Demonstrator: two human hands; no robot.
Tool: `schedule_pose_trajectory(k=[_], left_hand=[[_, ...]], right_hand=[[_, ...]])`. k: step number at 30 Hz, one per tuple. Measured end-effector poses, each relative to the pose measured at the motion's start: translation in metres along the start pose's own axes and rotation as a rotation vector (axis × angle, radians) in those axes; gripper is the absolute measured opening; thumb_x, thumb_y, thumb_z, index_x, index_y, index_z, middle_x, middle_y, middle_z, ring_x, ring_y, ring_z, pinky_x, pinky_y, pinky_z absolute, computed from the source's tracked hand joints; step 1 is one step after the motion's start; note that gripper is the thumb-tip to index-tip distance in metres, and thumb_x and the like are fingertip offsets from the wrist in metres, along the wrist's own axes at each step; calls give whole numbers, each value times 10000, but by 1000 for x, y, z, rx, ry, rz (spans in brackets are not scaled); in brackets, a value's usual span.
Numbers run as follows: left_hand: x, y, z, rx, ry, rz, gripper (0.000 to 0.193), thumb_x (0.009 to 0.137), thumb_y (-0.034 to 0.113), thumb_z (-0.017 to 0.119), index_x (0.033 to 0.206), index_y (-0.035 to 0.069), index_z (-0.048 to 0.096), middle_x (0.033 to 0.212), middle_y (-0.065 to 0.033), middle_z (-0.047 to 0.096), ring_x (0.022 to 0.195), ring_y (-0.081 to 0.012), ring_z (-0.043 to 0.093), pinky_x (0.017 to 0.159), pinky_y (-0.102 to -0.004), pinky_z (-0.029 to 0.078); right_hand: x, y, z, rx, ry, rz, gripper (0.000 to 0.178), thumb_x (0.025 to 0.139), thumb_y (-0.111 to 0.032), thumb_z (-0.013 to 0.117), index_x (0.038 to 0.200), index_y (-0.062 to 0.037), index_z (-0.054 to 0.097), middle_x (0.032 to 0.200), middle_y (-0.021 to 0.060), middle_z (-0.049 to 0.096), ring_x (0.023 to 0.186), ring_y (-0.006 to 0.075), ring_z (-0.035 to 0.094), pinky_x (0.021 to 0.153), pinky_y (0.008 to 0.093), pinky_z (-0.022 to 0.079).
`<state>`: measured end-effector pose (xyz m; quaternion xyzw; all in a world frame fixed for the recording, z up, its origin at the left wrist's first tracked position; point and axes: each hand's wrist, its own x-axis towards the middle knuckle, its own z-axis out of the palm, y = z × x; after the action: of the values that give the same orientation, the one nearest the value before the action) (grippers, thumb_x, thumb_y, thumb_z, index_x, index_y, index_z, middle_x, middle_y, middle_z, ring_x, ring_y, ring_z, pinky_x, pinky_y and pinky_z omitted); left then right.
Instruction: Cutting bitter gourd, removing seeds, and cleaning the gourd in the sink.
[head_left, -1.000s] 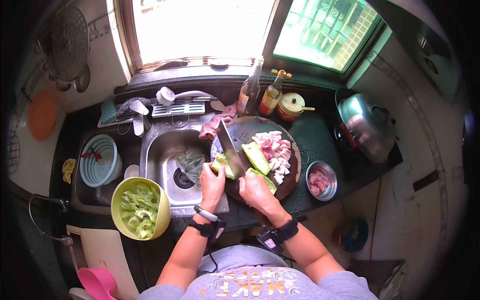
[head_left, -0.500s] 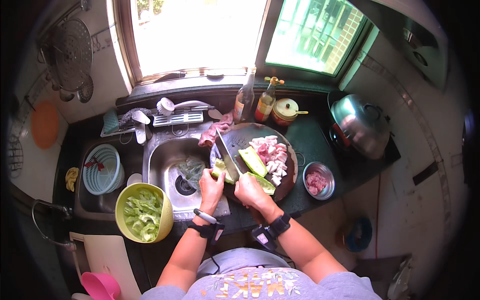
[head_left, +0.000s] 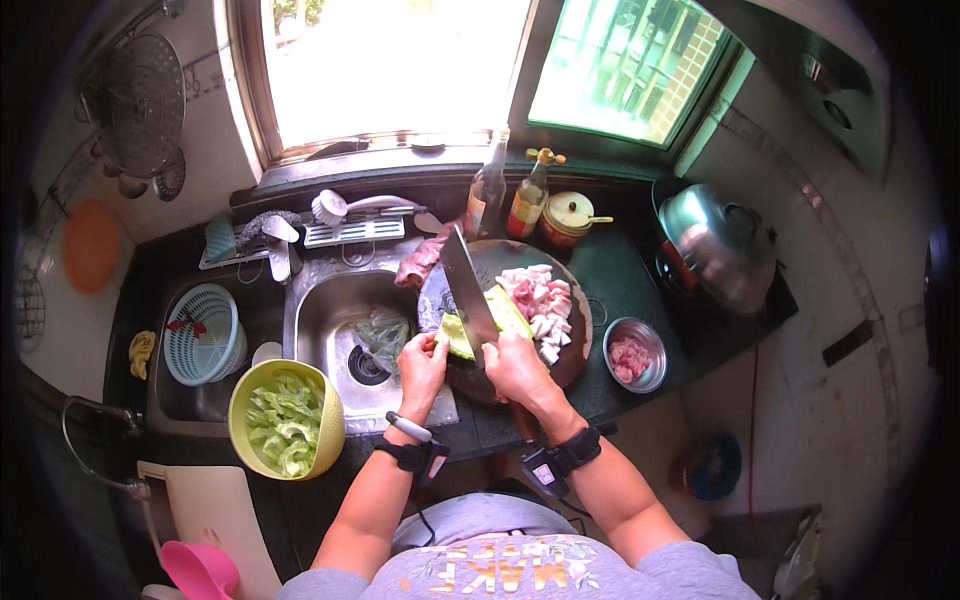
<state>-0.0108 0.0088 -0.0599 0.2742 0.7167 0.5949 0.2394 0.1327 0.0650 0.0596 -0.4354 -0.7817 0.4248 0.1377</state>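
Note:
My right hand (head_left: 517, 368) is wrapped round the handle of a cleaver (head_left: 466, 290), its broad blade raised and pointing away from me over the round chopping board (head_left: 492, 258). Pinched in the fingers of my left hand (head_left: 422, 370) is a pale green piece of bitter melon (head_left: 454, 335), just left of the blade. Another bitter melon half (head_left: 511, 311) lies right of the blade, partly hidden by it. Diced pinkish-white meat (head_left: 541, 300) is heaped on the board's right side.
A yellow bowl (head_left: 335, 425) of green slices stands left of me, before the sink (head_left: 320, 300) with a plastic bag. A metal bowl of minced meat (head_left: 630, 360) sits right. Behind the board are raw meat (head_left: 420, 262), two bottles (head_left: 485, 195) and a lidded pot (head_left: 570, 215).
The cleaver has lifted and swung so that more of its broad side shows. My right hand has shifted slightly right. My left hand still holds the bitter melon piece.

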Motion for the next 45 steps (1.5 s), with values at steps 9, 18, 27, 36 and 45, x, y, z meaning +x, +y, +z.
schedule_pose_trajectory(k=[9,18,27,36,45], left_hand=[[-9,7,-6,19,-63,-23,164,800,114,736,853,-12,646,727,-96,692,646,-142,672,605,-281,536],[1,-6,-9,0,-101,-42,193,781,104,752,887,-31,662,735,-99,697,655,-142,677,613,-271,544],[4,-7,-11,-76,-167,-104,170,785,111,713,880,-28,686,736,-96,701,642,-125,669,597,-261,540],[13,-14,-17,43,-87,-31,261,832,147,710,1007,-40,658,821,-107,695,678,-131,657,619,-263,549],[14,-14,-8,119,3,-74,297,749,221,757,890,-31,688,782,-129,712,728,-204,696,709,-327,549]], right_hand=[[15,5,21,-87,-29,26,363,888,-92,465,643,150,581,499,203,575,385,274,592,373,386,494],[16,11,32,-159,-19,-46,276,876,-65,472,756,159,578,510,194,577,395,275,596,375,399,497],[24,13,29,-117,-59,75,245,826,-79,547,723,134,610,552,221,605,474,296,643,438,403,522],[-10,-23,-2,-79,82,-91,305,858,-140,517,769,127,633,625,305,597,569,390,647,611,457,547],[11,-1,24,-152,-70,-8,262,838,-47,479,678,107,618,574,220,619,445,307,628,446,408,522]])
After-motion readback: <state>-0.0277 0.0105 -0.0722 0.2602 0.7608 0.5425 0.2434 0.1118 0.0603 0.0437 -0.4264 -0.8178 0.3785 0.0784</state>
